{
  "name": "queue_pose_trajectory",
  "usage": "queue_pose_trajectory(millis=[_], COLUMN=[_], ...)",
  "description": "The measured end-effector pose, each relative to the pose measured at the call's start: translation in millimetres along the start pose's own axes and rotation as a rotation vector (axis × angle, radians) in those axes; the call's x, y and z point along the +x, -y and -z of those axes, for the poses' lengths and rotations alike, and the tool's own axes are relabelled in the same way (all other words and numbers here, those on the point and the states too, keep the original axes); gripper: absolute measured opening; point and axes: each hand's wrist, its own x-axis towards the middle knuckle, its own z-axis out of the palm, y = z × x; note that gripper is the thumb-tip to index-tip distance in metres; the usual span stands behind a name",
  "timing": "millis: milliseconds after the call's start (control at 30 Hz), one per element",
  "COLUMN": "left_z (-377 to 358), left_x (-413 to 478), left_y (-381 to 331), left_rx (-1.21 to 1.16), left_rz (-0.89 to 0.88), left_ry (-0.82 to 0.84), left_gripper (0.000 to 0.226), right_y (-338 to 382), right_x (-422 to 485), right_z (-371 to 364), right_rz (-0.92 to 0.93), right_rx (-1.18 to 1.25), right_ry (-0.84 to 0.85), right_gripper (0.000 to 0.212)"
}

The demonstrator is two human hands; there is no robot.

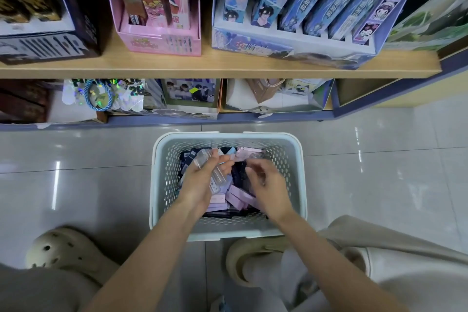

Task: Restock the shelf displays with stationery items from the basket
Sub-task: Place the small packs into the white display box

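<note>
You face a glossy grey tile floor (88, 159) and a wooden shelf (228, 66) that carries a pink box (162, 40) and a blue box (278, 45) at its front edge. The pale perforated basket (228, 232) stands on the floor just below the shelf, with lilac and dark packs (240, 197) heaped loosely inside. Your left hand (200, 182) grips several clear packs (217, 177) above it. Your right hand (268, 185) is curled and blurred, so I cannot tell whether it holds anything.
</note>
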Motion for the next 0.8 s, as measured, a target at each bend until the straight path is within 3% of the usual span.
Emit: queue_pose_trajectory(millis=[100,167,300,467,667,800], left_z=[10.2,13.8,16.4,20.5,26.9,31.3], left_x=[-1.3,-2.7,-6.6,-11.7,-18.5,-19.6], left_y=[0.7,4.6,10.6,15.6,22.6,24.3], left_rx=[0.034,0.064,0.065,0.074,0.090,0.094], left_rz=[0.010,0.010,0.017,0.022,0.060,0.100], left_ry=[-0.020,-0.022,-0.023,-0.016,-0.031,-0.070], left_gripper=[0.020,0.017,0.011,0.009,0.010,0.010], right_y=[-22.7,-33.0,-38.9,-39.8,-39.7,-29.7], right_x=[21.9,27.5,29.8,35.9,36.3,31.6], right_z=[4.8,4.7,4.3,9.1,8.4,12.6], right_rz=[-0.237,-0.287,-0.101,-0.031,0.028,0.004], right_rx=[-0.115,-0.244,-0.601,-0.725,-0.732,-0.561], right_ry=[0.119,0.260,0.402,0.530,0.501,0.319], right_gripper=[0.036,0.045,0.045,0.040,0.033,0.030])
